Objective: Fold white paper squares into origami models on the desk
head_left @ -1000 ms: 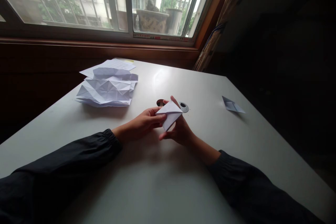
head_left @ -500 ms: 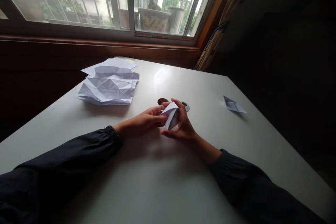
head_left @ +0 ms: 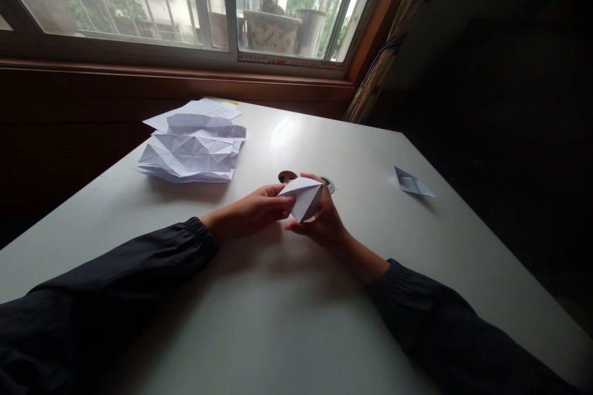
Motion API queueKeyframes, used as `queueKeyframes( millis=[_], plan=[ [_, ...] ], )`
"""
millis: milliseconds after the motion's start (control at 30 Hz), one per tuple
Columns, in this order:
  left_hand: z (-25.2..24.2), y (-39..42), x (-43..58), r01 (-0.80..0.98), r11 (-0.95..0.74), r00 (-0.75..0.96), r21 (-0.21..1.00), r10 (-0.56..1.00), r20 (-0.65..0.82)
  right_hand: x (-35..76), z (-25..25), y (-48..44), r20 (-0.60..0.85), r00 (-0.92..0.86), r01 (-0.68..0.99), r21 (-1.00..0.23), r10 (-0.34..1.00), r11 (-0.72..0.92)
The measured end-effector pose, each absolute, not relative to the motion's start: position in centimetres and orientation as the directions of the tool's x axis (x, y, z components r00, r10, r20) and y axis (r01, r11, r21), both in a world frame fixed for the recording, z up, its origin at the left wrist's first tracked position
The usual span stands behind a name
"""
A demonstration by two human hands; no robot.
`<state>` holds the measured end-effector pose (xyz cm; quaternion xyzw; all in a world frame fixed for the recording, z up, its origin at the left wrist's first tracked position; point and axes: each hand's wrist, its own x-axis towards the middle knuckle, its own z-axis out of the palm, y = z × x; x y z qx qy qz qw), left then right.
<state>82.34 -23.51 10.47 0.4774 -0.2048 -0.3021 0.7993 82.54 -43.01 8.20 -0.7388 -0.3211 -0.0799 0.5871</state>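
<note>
A small piece of folded white paper (head_left: pixel 303 199) with sharp creases and pointed corners is held between both hands above the table. From its left side my left hand (head_left: pixel 259 207) pinches it, thumb on the near face. My right hand (head_left: pixel 324 219) grips the right side, fingers behind the paper and thumb below its lower tip. The fingers behind the paper are partly hidden.
Creased paper sheets (head_left: pixel 192 148) lie stacked at the back left of the white table (head_left: pixel 287 321). A small folded paper piece (head_left: pixel 412 183) rests near the right edge. Behind my hands is a round table hole (head_left: pixel 288 177); a window (head_left: pixel 278 6) stands beyond.
The folded paper has turned in my hands, so a broader, flatter face now shows. Both hands stay in nearly the same place; the other papers have not moved.
</note>
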Motion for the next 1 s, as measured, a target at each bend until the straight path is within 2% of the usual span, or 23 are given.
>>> queueKeyframes(
  millis=[233,433,567,700,767,867,1000],
  plan=[
    [10.7,-22.8,82.6,0.389,0.494,0.799,0.777,-0.602,-0.017,82.4,8.6,-43.1,0.523,0.829,0.558,-0.793,0.196,-0.246],
    [10.6,-23.4,82.4,0.325,0.480,0.875,0.815,-0.479,-0.067,82.5,8.7,-42.8,0.416,0.903,0.430,-0.872,0.108,-0.234],
    [10.2,-24.1,82.2,0.220,0.469,0.929,0.855,-0.369,-0.037,82.3,8.8,-42.4,0.472,0.868,0.495,-0.802,0.153,-0.335],
    [10.0,-24.3,82.0,0.148,0.475,0.931,0.867,-0.363,0.040,82.3,8.8,-42.2,0.551,0.791,0.605,-0.643,0.265,-0.469],
    [10.0,-24.3,82.0,0.148,0.481,0.935,0.864,-0.353,0.037,82.4,8.8,-42.3,0.544,0.777,0.626,-0.616,0.318,-0.478],
    [10.1,-24.3,82.0,0.136,0.487,0.938,0.863,-0.345,0.047,82.6,8.9,-42.6,0.500,0.786,0.618,-0.646,0.364,-0.447],
    [10.2,-24.2,82.0,0.109,0.463,0.936,0.880,-0.345,0.066,82.8,8.9,-42.9,0.444,0.818,0.563,-0.748,0.365,-0.351]
  ],
)
